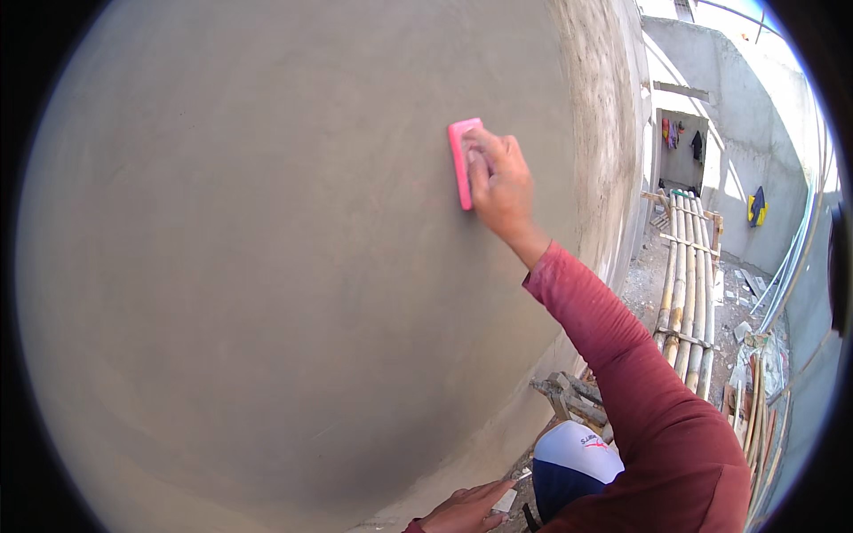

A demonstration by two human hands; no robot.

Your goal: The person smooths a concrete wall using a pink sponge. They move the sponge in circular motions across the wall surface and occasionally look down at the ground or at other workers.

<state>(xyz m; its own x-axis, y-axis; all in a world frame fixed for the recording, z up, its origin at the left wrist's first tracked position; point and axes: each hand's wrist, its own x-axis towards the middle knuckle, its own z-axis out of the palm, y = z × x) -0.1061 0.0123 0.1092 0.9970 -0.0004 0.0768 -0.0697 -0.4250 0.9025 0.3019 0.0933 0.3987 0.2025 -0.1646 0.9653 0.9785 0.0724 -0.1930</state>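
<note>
While the right hand (505, 182) holds a pink block (459, 169) up at the grey wall (293, 249), the step in hand looks to be rubbing over its surface, and the next move seems to call for the block flat to the wall, under light, even pressure. That hand is curled firmly round the block's back, thumb and bent fingers gripping it, though some fingertips are hidden. The block stands nearly upright, its long side running up and down, above and right of the wall's middle. A red sleeve (604, 320) runs from the wrist toward the lower right. Low down, the left hand (466, 508) has its fingers stretched out and nothing visible in its grasp; whether it touches the wall, I cannot tell. Near it is a white and blue cap (569, 453), with a wooden trestle (573, 400) just above in view. Farther right lies a walkway of poles (684, 266), and beyond it a yellow and dark bundle (757, 209) hangs on the far wall (764, 115)
</note>
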